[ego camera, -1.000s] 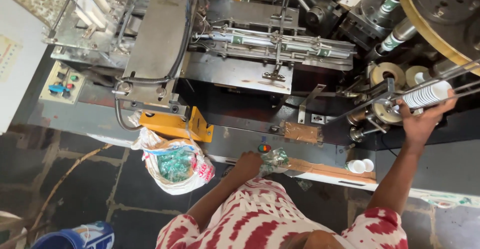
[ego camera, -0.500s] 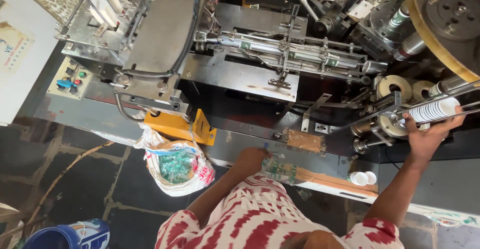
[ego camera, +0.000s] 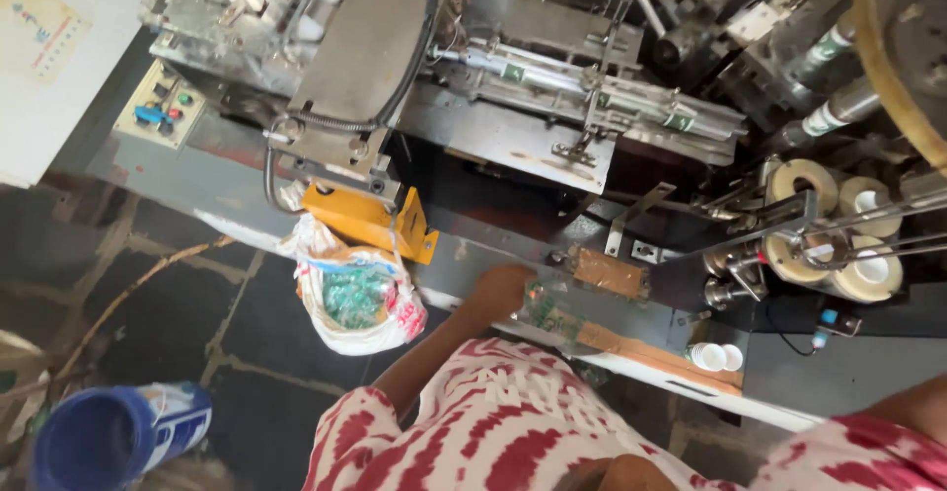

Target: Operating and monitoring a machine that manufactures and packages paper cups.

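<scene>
The head view looks down over the person's red-and-white patterned shirt (ego camera: 513,422) onto a paper-cup forming machine (ego camera: 552,126).

The left hand (ego camera: 498,289) rests at the front edge of the machine's grey bed, fingers curled together around a clear crinkled plastic bag (ego camera: 547,308). The bag holds greenish contents and lies on the bed edge, just beside a brown taped patch (ego camera: 609,272). The fingertips are partly covered by the bag, so the exact pinch cannot be read.

The right hand is outside the frame. Only the right forearm (ego camera: 912,407) shows at the lower right corner, running off the edge; the state of those fingers cannot be told.

To the right of the bag, a small stack of white paper cups (ego camera: 717,357) lies on a wooden strip (ego camera: 656,351) along the bed's front edge, apart from both arms. Above it, four round cream-coloured forming heads (ego camera: 834,229) sit among metal rods.

Left of the left hand, a white plastic sack (ego camera: 355,294) with green material inside hangs below a yellow metal bracket (ego camera: 370,220), close to the left forearm but not touching it. A control panel (ego camera: 158,111) with coloured buttons sits at the machine's upper left corner.

On the dark stone floor (ego camera: 168,303), at lower left, a blue bucket (ego camera: 109,437) stands well apart from the person.
</scene>
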